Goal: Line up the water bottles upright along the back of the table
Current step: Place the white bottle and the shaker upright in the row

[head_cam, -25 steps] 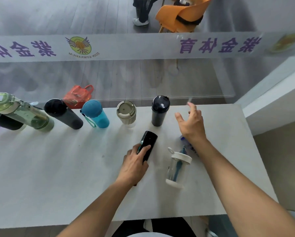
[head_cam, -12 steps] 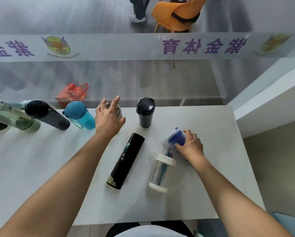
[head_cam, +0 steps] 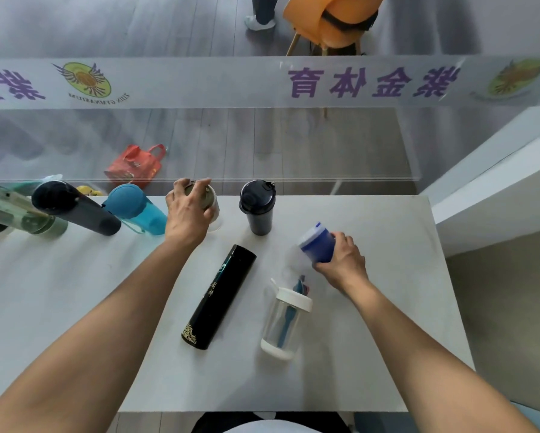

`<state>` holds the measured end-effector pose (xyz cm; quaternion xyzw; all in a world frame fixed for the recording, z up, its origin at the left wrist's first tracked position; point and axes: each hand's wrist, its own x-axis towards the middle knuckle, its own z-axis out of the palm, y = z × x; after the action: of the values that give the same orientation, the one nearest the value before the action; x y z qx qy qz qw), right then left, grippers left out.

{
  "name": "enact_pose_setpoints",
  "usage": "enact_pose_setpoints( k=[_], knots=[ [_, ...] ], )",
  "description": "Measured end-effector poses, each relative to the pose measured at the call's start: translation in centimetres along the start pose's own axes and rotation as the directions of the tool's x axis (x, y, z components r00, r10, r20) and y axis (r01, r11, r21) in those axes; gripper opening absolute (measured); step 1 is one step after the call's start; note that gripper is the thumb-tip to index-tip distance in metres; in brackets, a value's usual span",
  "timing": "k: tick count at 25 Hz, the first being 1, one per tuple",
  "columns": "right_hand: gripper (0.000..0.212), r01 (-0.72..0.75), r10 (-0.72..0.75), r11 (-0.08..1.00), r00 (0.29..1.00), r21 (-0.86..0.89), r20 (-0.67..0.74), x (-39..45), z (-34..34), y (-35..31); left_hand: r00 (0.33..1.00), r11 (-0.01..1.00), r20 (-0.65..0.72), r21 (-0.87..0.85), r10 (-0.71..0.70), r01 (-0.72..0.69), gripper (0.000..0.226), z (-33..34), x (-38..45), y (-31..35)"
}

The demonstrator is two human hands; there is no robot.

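Both arms outstretched, left hand [head_cam: 188,214] fingers curled in a top grip, right hand [head_cam: 340,260] closed in side grip

An orange chair [head_cam: 331,17] stands at the top of the frame, with a white shoe [head_cam: 259,23] to its left. A red bag [head_cam: 135,165] lies on the grey floor [head_cam: 293,145], left of the middle. A white band with purple letters [head_cam: 371,82] runs across the upper part.

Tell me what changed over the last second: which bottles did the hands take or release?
The left hand let go of the black flask, which lies on the table, and moved back to grip the beige-lidded cup in the row. The right hand, open before, dropped onto the blue bottle and grasped it. The clear bottle and the dark tumbler stayed where they were.
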<state>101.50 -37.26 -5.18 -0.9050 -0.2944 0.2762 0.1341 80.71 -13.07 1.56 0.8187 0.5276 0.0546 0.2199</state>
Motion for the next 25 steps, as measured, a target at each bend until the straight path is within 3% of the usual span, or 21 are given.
enact_pose_setpoints(
  k=[4,7,9,11,15,21,25],
  knots=[
    [0.072,0.189,-0.118,0.920,0.969,0.343,-0.217,1.9,-2.6,-2.1,0.981,0.997,-0.192,0.073,0.037,-0.024,0.059,0.5,-2.7,0.8],
    [0.065,0.231,-0.116,0.847,0.959,0.478,-0.259,3.1,-3.3,-2.4,0.942,0.987,-0.295,0.077,0.158,-0.141,0.049,2.9,-7.3,1.7],
    [0.070,0.239,-0.112,0.805,0.960,0.543,-0.257,3.5,-3.0,-1.7,0.960,0.984,-0.216,0.038,0.180,-0.176,0.047,5.0,-10.2,2.2],
    [0.073,0.213,-0.073,0.774,0.965,0.596,-0.251,3.5,-2.7,-0.9,0.983,0.984,-0.052,-0.012,0.174,-0.175,0.046,7.1,-12.7,3.0],
    [0.074,0.229,-0.106,0.766,0.967,0.601,-0.233,3.1,-2.2,-0.9,0.961,0.987,0.231,-0.080,0.153,-0.138,0.049,10.1,-16.1,3.8],
    [0.073,0.214,-0.072,0.777,0.964,0.592,-0.254,2.7,-1.7,-1.5,0.936,0.992,0.338,-0.117,0.093,-0.056,0.055,10.5,-18.4,3.1],
    [0.092,0.121,-0.013,0.819,0.981,0.561,-0.193,1.1,-1.8,-1.6,0.901,0.990,0.422,-0.133,0.102,-0.050,0.061,10.7,-19.9,2.4]
  ],
)
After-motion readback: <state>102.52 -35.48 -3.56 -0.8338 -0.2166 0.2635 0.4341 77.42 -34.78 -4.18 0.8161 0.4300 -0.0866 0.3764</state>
